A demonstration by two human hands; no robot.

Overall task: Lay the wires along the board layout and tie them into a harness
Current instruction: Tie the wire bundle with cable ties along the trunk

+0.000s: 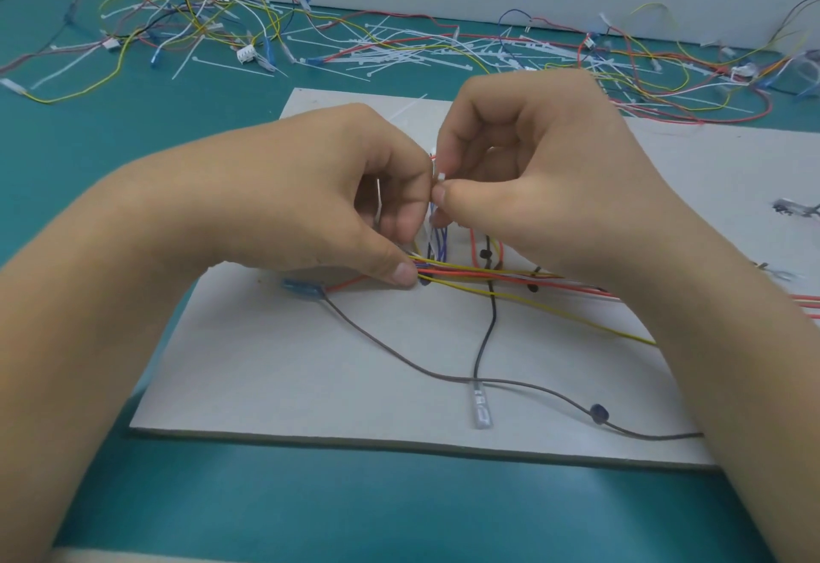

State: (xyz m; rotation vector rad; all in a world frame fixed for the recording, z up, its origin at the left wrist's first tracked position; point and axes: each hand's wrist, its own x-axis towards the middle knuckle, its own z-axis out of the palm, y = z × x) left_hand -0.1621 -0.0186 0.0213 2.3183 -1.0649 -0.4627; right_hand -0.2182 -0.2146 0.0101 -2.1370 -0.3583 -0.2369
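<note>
- Pinching a white tie [440,176] between thumb and finger, the right hand [532,176] holds it just over the middle of the board [310,363].
- The left hand [355,207] has curled fingers. Its thumb presses on the wires [466,272] and grips the bunch just below the tie.
- The wires, red and yellow, lie across the board and run off to the right under the right wrist. A brown wire [399,358] and a black wire [486,332] trail toward the near edge.
- The wires look thin, light and bendy. They will likely flop and slide apart, so it is best to hold them all together, close to the tie.
- The tie looks like smooth, springy plastic and may slip. The little square head and the tail end are the best spots to hold.
- The clear end piece [481,411] looks small and easy to bend, so it is safer to hold the wire beside it.
- More loose ties [399,48] lie on the far side of the green table [133,163].
- No words or brand names can be read.
</note>
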